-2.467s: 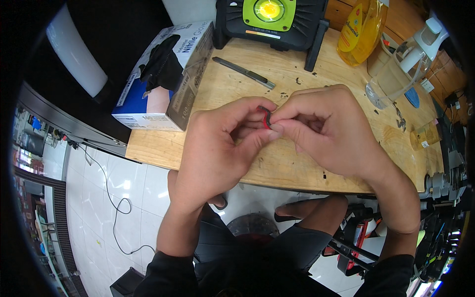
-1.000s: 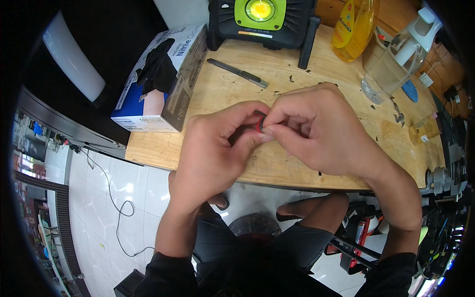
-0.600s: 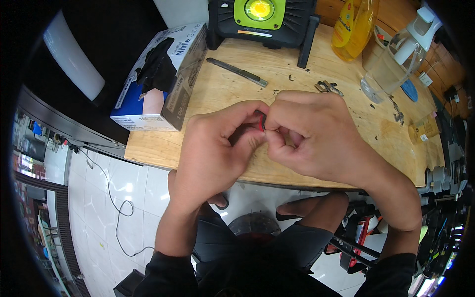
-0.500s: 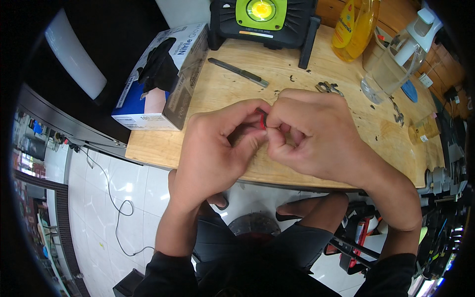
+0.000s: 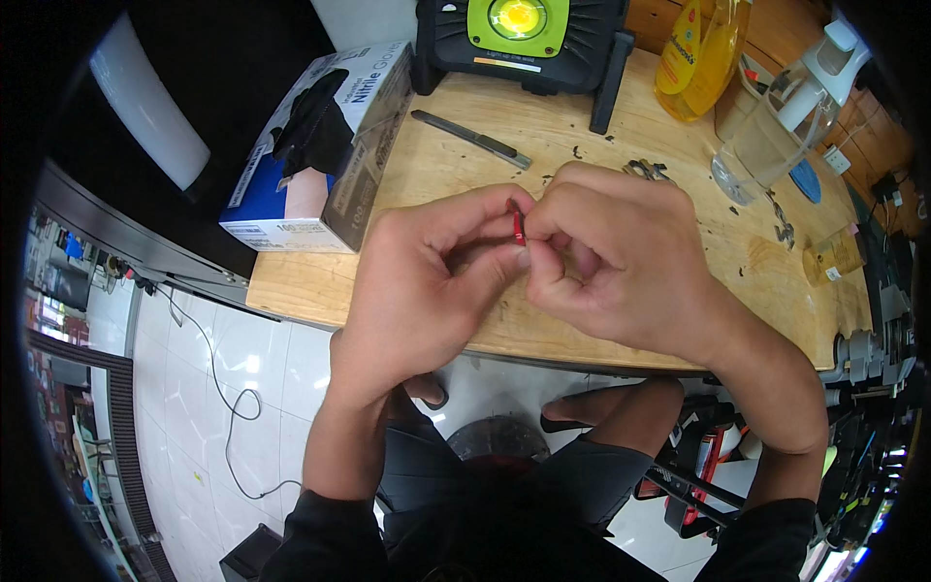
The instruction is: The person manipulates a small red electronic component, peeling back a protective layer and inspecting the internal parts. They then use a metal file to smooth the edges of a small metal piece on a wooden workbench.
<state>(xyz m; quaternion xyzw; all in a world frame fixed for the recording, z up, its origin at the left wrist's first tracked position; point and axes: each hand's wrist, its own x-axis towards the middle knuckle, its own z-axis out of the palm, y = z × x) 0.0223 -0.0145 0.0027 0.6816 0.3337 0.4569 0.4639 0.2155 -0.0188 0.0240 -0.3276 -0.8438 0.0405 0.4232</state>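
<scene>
Above the front part of a wooden table [image 5: 601,325], my two hands meet fingertip to fingertip. My left hand [image 5: 412,276] pinches a small red and black piece [image 5: 519,227] between thumb and index finger; most of it is hidden, so its kind cannot be made out. My right hand [image 5: 621,262] is closed, its thumb and index finger pressed against the right side of that same piece. Behind the hands lies a grey utility knife [image 5: 472,139]. Small metal parts [image 5: 647,170] lie just beyond my right knuckles.
A box of black gloves [image 5: 320,145] stands at the left edge. At the back is a lit work lamp [image 5: 519,44]. To the right are a yellow liquid bottle [image 5: 700,58], a clear spray bottle [image 5: 781,121], a blue lid [image 5: 805,181], a small jar [image 5: 832,257] and dark scraps.
My fingers have shifted slightly, and more of the red piece now shows between them. The view has tilted a little; both hands keep their hold.
</scene>
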